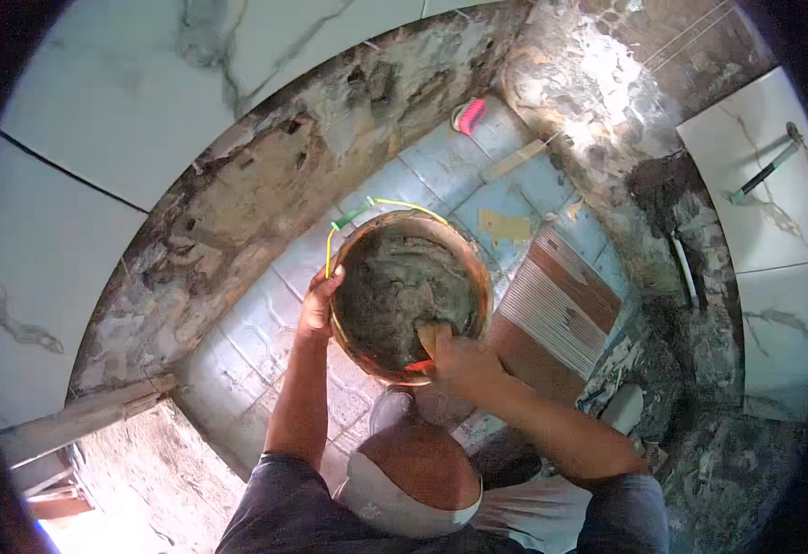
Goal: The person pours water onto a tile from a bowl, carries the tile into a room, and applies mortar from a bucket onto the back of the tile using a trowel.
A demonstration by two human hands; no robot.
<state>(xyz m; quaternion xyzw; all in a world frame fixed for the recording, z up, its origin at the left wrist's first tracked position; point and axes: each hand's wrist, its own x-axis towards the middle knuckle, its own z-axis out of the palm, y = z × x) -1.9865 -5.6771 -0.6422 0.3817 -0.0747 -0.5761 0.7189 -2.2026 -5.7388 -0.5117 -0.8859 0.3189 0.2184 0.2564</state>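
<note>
My left hand grips the left rim of a round bucket with a yellow wire handle and green grip. Grey wet mix fills much of the bucket's inside. My right hand is at the near right of the bucket, closed on a tan, flat-looking tool that dips into the mix. A small orange-red piece shows beside it; I cannot make out what it is. Right of the bucket, a brown tile with pale combed ridges lies on the floor.
Rough walls surround the bluish tiled floor. A pink brush and a yellowish offcut lie beyond the bucket. A tool with a dark handle rests against white marbled tiles at the right. A plank spans the lower left.
</note>
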